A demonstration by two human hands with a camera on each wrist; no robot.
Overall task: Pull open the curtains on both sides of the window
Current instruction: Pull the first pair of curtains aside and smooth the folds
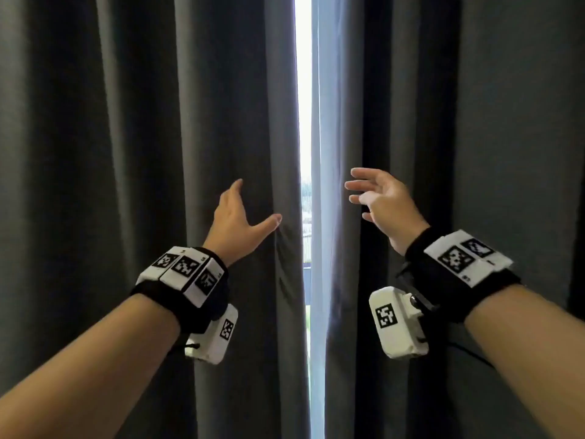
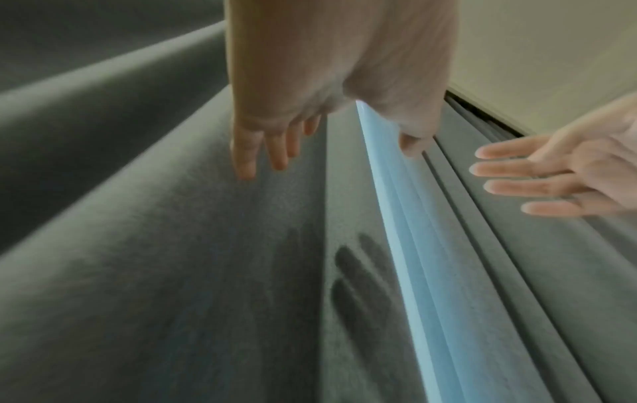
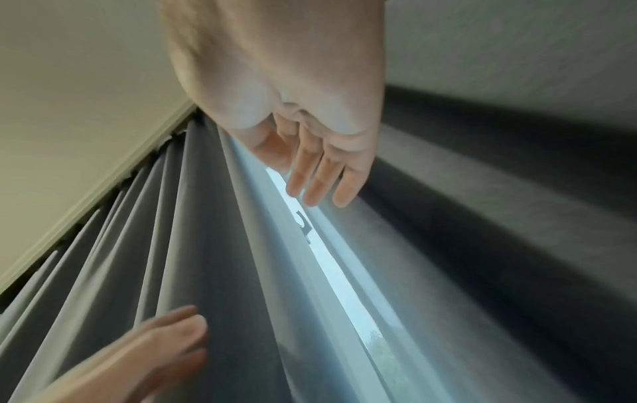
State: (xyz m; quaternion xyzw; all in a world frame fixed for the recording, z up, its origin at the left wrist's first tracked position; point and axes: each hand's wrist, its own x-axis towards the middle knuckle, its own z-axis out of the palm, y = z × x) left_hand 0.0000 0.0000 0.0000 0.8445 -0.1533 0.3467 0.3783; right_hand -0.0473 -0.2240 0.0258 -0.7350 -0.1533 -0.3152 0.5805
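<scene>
Left hand [image 1: 235,221] spread flat, thumb touching the left curtain [image 1: 142,153]; right hand [image 1: 378,198] open, holding nothing, before the right curtain [image 1: 474,122].

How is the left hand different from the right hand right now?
The left hand touches the left curtain, its thumb pressing a fold near the edge; the right hand hovers before the right curtain, seemingly touching nothing. The left hand shows its back with thumb spread wide; the right hand faces palm toward the gap, fingers fanned. Both are open and gripping nothing.
</scene>
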